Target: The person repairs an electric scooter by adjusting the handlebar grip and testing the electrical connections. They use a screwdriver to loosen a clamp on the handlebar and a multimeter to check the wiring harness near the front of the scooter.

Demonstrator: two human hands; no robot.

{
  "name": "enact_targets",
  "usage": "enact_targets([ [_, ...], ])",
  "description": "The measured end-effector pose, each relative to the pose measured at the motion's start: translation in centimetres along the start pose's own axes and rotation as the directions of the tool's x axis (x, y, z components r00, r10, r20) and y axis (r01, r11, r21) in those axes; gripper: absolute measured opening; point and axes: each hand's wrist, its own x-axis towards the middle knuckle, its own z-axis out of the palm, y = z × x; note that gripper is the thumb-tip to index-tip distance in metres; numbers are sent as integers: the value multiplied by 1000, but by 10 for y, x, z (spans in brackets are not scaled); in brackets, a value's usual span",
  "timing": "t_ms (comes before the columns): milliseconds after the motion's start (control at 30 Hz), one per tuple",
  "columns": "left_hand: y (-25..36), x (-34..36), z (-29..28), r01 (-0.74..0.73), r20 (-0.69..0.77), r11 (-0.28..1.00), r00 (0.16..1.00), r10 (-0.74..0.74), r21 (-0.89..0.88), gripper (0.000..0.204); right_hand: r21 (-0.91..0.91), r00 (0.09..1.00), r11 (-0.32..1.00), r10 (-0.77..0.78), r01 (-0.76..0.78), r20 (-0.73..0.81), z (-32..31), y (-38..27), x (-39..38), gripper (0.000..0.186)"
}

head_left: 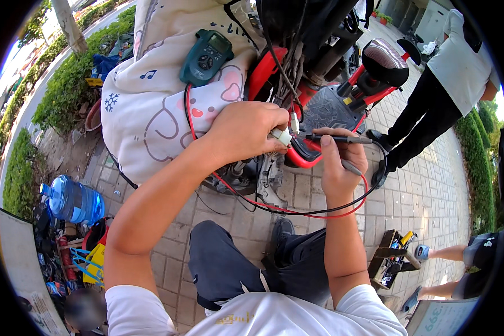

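Observation:
In front of me stands a red and black electric scooter [330, 106] with loose cables hanging from its open front. My left hand [249, 130] pinches a white wire connector [282, 136] beside those cables. Another small white connector [294, 122] hangs just right of it. My right hand [343, 159] grips two multimeter probes; the black probe [341, 139] points left toward the held connector, but I cannot tell whether its tip touches. Red and black leads loop below both hands to a dark green multimeter [207, 57], lying on a white patterned quilted cover [151, 106].
A person [442, 84] stands at the right beyond the scooter; another person's legs [448, 269] show lower right. By them sits a wooden toolbox [387, 260] with tools. At left, a blue water jug [73, 200] lies near a yellow bag [95, 263] and a hedge [73, 84].

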Motion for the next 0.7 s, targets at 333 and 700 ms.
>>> enact_targets([
  [333,0,-6,-10,76,43,918,997,-65,-389,30,124,993,988,-97,89,61,10,-19,-6,20],
  [700,-3,-8,-14,174,148,834,983,-112,-524,27,147,983,984,-120,100,136,22,-15,0,24],
])
